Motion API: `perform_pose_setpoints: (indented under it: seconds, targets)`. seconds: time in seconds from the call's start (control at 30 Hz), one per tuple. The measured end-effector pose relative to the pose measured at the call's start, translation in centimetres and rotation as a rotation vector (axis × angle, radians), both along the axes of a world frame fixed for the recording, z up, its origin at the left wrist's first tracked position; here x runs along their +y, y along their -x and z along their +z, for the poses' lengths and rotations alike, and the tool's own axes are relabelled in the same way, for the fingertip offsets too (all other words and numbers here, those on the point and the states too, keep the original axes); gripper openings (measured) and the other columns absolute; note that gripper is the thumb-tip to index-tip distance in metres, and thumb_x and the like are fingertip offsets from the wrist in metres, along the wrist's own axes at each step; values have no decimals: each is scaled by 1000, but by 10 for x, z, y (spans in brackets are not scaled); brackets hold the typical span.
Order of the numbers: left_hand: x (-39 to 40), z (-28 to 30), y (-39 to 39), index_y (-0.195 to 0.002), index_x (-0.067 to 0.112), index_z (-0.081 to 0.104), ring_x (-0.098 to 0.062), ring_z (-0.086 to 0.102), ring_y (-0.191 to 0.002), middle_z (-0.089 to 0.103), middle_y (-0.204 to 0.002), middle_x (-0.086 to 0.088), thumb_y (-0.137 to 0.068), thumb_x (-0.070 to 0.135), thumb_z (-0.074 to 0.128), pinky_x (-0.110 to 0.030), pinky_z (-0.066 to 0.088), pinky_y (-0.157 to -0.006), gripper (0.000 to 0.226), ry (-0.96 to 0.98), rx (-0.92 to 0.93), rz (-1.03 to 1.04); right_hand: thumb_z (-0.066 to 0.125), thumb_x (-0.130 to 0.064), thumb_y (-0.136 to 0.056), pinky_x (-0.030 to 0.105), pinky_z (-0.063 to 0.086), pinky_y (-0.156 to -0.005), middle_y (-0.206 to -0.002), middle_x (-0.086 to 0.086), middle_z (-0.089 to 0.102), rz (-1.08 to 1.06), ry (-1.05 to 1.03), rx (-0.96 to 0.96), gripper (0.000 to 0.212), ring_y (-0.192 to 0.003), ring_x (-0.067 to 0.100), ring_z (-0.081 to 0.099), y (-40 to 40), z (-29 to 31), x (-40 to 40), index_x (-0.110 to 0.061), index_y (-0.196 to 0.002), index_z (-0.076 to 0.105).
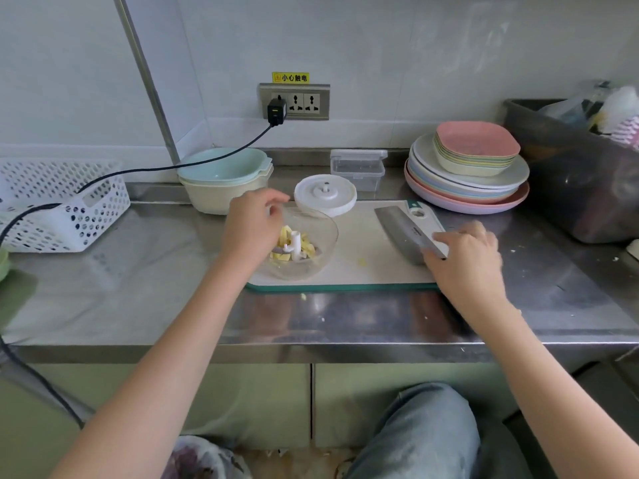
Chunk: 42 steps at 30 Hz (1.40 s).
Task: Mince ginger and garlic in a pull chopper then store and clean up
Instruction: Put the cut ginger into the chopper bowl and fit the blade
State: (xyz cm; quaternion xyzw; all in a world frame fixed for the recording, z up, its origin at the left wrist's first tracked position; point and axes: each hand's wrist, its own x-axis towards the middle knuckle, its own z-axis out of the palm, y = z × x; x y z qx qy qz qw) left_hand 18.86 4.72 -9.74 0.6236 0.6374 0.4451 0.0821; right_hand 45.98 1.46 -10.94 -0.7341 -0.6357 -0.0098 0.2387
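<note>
The clear chopper bowl (311,257) stands on the left of the white cutting board (359,250). Yellow ginger and garlic pieces (287,238) lie inside it around the white blade post (296,245). My left hand (250,226) is at the bowl's far left rim, thumb and forefinger curled onto the rim. The chopper's white lid (325,198) lies just behind the bowl. A cleaver (401,229) lies flat on the right of the board, and my right hand (465,254) is curled over its handle.
Stacked bowls (224,181) sit behind the chopper, with a clear lidded storage box (358,169) beside them. Stacked plates (466,181) stand at the back right beside a dark bin (570,181). At the left are a white basket (58,205) and a black cable (145,169).
</note>
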Motion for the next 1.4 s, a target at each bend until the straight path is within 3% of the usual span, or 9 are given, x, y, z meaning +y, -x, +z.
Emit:
perform_pose_setpoints:
  seconds: [0.13,0.27,0.43,0.53,0.73,0.93,1.07,1.17,1.4]
  targets:
    - [7,-21,10,-118,12,66,-17,60,-113,67,-120,-3,-94,12,49,-24,42,-94,30,156,-183,5,63,-24,-89,26,43,-74,-106,10,65,323,84,171,26,-93,24,60,48,-7,9,-10,-109,71]
    - [13,-29,-1,-103,24,68,-19,64,-101,69,-107,1,-91,18,55,-37,49,-94,19,175,-464,-74,70,-26,-83,38,49,-82,-96,10,67,289,48,212,22,-99,31,55,67,-29,16,-7,-92,75]
    - [28,-27,-5,-96,16,68,-18,68,-92,70,-97,-8,-89,17,60,-16,48,-68,11,257,-760,-211,72,-16,-81,28,42,-78,-87,8,69,298,-75,287,9,-87,27,58,71,-34,12,-8,-85,75]
    - [39,-26,3,-100,7,66,-19,68,-94,70,-100,-13,-95,9,52,-23,51,-84,15,289,-906,-311,71,-10,-80,23,39,-72,-83,6,68,297,-110,313,4,-82,23,59,75,-37,9,-8,-81,74]
    - [46,-34,2,-94,8,70,-23,70,-93,72,-96,-17,-91,4,52,-35,49,-78,19,323,-884,-440,62,-6,-86,25,35,-64,-76,2,61,282,-128,335,23,-76,20,52,80,-43,7,-17,-105,63]
    - [48,-40,3,-89,9,72,-27,71,-93,75,-85,-12,-89,2,51,-39,45,-99,22,290,-895,-449,54,-2,-87,37,37,-59,-74,11,61,231,-189,65,31,-73,34,52,84,-45,5,-13,-116,56]
    - [47,-41,2,-90,7,71,-25,71,-91,74,-87,-13,-89,3,51,-37,48,-88,21,298,-903,-450,58,-3,-87,36,47,-67,-75,4,64,97,-263,346,28,-72,25,58,81,-25,1,-16,-112,57]
    - [48,-41,1,-89,7,72,-23,71,-91,74,-89,-15,-90,8,51,-42,44,-89,21,316,-924,-431,68,-10,-83,13,44,-64,-69,-13,65,129,-446,635,20,-64,3,59,89,10,1,-18,-97,56]
    - [46,-39,5,-96,8,73,-24,70,-97,74,-93,-13,-85,3,58,-34,49,-86,18,328,-917,-471,66,-4,-84,13,50,-74,-93,-9,72,465,-52,556,17,-81,-5,63,110,23,35,-16,-96,62]
